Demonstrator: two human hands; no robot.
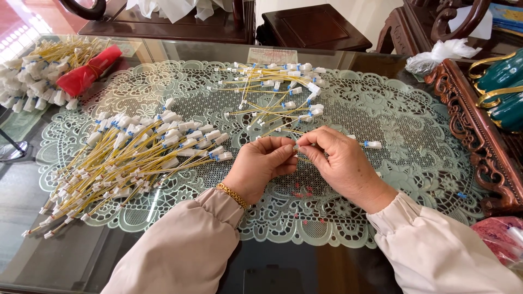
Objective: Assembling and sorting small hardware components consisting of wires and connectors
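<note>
Over the middle of the lace mat (381, 141) on the glass table (49, 239), both hands are working on one short yellow wire lead (364, 144) with a white plug at its end. The left hand (260, 166) is pinching one end of it between thumb and fingertips, and the right hand (339, 160) is pinching the same spot from the other side, fingertips of the two hands almost touching; the plugged end is sticking out to the right, lying just above the mat.

Judging by how things are lying, a good part of the work looks done: a large, neatly fanned pile of leads (131, 163) is resting left of the hands, and a tied bundle (49, 71) with a red wrap is sitting at the far left corner. A smaller, looser scatter of leads (280, 95) is waiting just beyond the hands, so that much seems left to handle.
</note>
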